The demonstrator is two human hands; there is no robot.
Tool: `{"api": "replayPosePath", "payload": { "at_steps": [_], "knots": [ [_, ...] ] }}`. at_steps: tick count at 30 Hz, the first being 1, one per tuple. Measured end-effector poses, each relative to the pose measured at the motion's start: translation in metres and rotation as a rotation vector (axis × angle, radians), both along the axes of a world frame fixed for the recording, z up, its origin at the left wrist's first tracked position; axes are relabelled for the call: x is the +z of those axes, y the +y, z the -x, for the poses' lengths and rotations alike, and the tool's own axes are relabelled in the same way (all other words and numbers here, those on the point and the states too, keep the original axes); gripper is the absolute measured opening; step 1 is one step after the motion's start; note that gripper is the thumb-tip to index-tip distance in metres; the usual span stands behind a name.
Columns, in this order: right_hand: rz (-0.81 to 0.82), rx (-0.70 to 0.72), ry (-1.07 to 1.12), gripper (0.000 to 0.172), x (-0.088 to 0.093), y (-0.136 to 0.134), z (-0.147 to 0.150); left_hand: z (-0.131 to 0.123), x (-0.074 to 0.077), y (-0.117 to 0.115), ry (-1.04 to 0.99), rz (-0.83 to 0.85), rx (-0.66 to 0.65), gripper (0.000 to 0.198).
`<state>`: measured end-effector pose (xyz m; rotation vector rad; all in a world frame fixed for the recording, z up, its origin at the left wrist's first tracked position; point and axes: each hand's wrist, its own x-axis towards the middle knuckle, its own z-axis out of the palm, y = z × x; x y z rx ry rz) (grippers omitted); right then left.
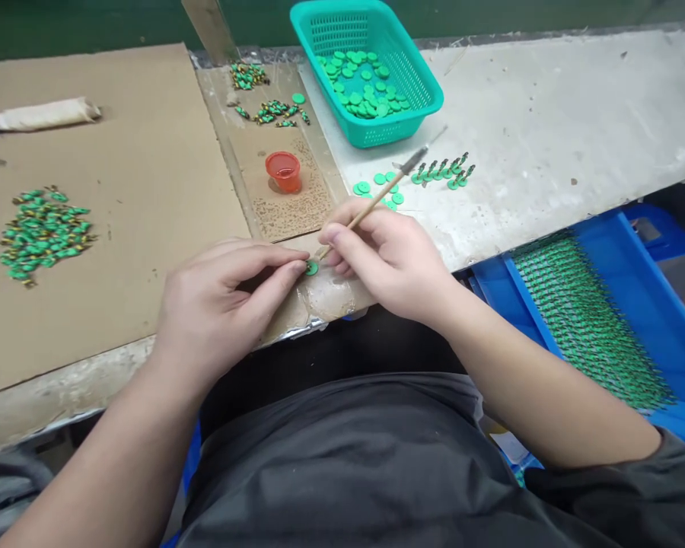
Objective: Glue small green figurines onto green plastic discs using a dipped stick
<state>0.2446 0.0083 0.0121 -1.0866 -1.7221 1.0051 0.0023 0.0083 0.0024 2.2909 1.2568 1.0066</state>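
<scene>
At the table's front edge, my left hand (222, 293) pinches the rim of a small green disc (311, 268) between thumb and forefinger. Its other fingers are curled behind. My right hand (385, 255) grips a thin paintbrush (371, 205) like a pen, dark bristles pointing up and away. The brush's bare wooden end points down close beside the disc; whether they touch I cannot tell. Just beyond my right hand lie several loose green discs (364, 187). To their right, small dark-topped figures stand upright on green discs (441, 170).
A red cup (284, 172) of liquid stands on a board. Behind is a teal basket (371, 135) of green discs. Small green-and-gold figures are heaped on cardboard (46, 236), near a whitish roll (49, 114). Lower right, a blue tray (610, 259) holds rows of green pieces.
</scene>
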Motion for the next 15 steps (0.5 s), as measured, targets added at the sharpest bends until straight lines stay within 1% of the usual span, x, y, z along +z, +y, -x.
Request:
{"api": "replayPosePath", "payload": {
  "at_steps": [2,5,6,10,15],
  "knots": [
    [0.054,0.012,0.055,0.021,-0.0024,-0.0048,-0.0034,-0.0004,0.0000,0.0003,0.002,-0.001,0.005,0.013],
    [0.054,0.052,0.058,0.008,-0.0036,-0.0080,-0.0045,-0.0002,0.0004,0.0004,0.006,-0.005,0.006,0.012],
    [0.042,0.057,0.032,0.009,-0.0030,-0.0082,-0.0042,-0.0002,0.0006,0.0003,0.008,-0.008,0.004,0.012],
    [-0.041,0.060,-0.099,0.025,0.0012,-0.0074,-0.0020,-0.0007,0.0013,-0.0009,0.028,-0.025,-0.011,0.012],
    [-0.138,0.068,-0.148,0.030,0.0017,-0.0058,-0.0012,-0.0023,0.0016,-0.0024,0.027,-0.015,0.009,0.014]
  ]
}}
